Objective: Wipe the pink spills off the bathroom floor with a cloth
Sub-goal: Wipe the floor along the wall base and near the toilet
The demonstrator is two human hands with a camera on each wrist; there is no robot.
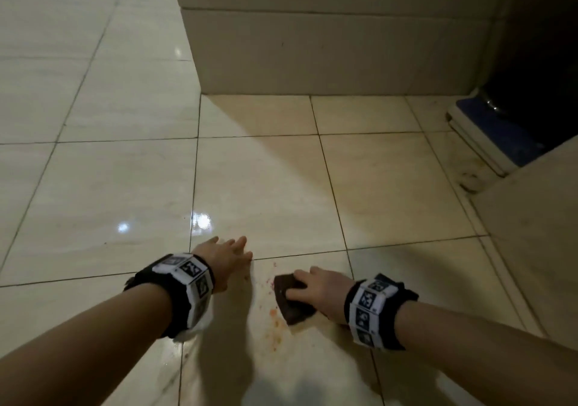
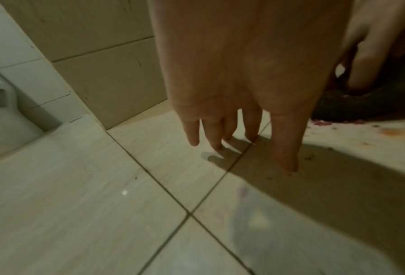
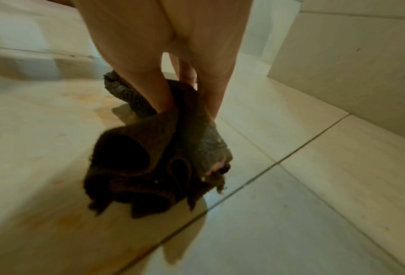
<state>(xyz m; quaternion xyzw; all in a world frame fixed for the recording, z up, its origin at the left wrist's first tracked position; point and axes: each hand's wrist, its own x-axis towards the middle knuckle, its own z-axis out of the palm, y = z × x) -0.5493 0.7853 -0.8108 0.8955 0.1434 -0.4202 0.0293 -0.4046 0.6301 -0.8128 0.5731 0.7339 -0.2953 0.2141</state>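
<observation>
The left hand (image 1: 226,257) is laid on the floor (image 1: 103,186) with fingers (image 2: 285,148) straight and slightly spread, the tips touching the tile beside a grout line; nothing is held. It is judged to be placed there as a prop, so that weight can be leaned forward while the other hand works.

Between the hands, the spill (image 1: 275,321) is seen as pink and orange specks and smears on the tile. More pink crumbs are gathered along the near edge of the cloth in the left wrist view.

To the right, the dark cloth (image 1: 292,299) is bunched under the right hand (image 1: 322,293) and pressed to the floor, with fingers (image 3: 158,93) curled into its folds. It is judged to be wadded so that a thick pad can be pushed across the smear.

How much of the spill lies beneath the cloth cannot be told. The right fingertips are buried in the fabric, and the right wrist view is blurred. The lower floor is darkened by shadow, so faint residue there is hard to make out. Beyond the right hand, a blue thing (image 1: 497,130) is cut off by darkness and cannot be identified.
</observation>
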